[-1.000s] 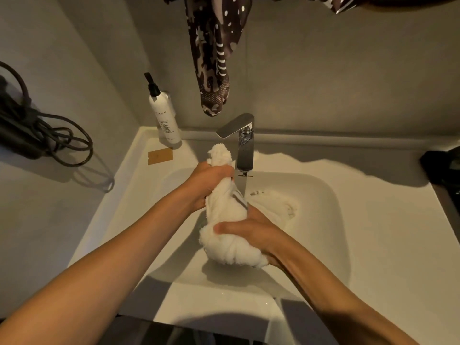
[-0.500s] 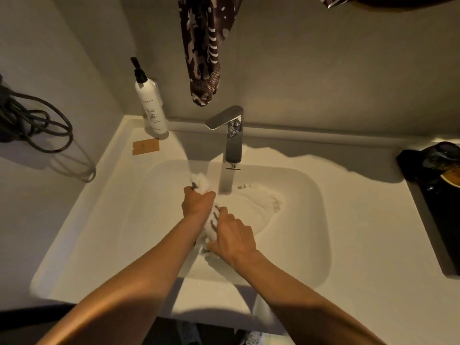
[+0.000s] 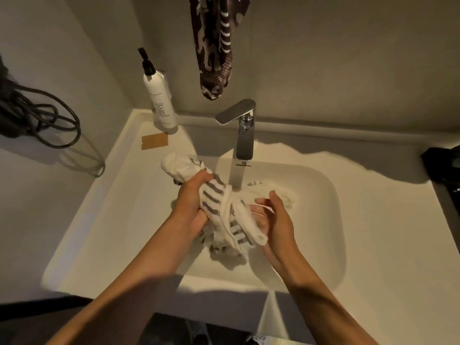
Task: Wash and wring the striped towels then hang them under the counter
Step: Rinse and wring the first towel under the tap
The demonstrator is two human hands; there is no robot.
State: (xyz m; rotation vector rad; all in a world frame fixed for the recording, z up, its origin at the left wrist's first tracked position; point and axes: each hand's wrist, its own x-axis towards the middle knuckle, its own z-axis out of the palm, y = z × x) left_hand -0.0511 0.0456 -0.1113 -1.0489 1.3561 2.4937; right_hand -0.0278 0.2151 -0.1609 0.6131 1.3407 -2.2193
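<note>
A white towel with grey stripes is bunched up over the white sink basin, right under the chrome tap, from which water runs down. My left hand grips the towel's upper part, and one end sticks out past it to the upper left. My right hand holds the lower part from the right, fingers partly spread around the folds. More white cloth lies in the basin behind my hands.
A white pump bottle stands at the counter's back left, with a brown tag lying beside it. A dark patterned cloth hangs above the tap. Black cables hang on the left wall. Dark objects sit at the right edge.
The towel was lifted high a second ago, then pressed low in the basin. Now it is raised a little under the tap, its grey stripes show, and my right hand's fingers have loosened.
</note>
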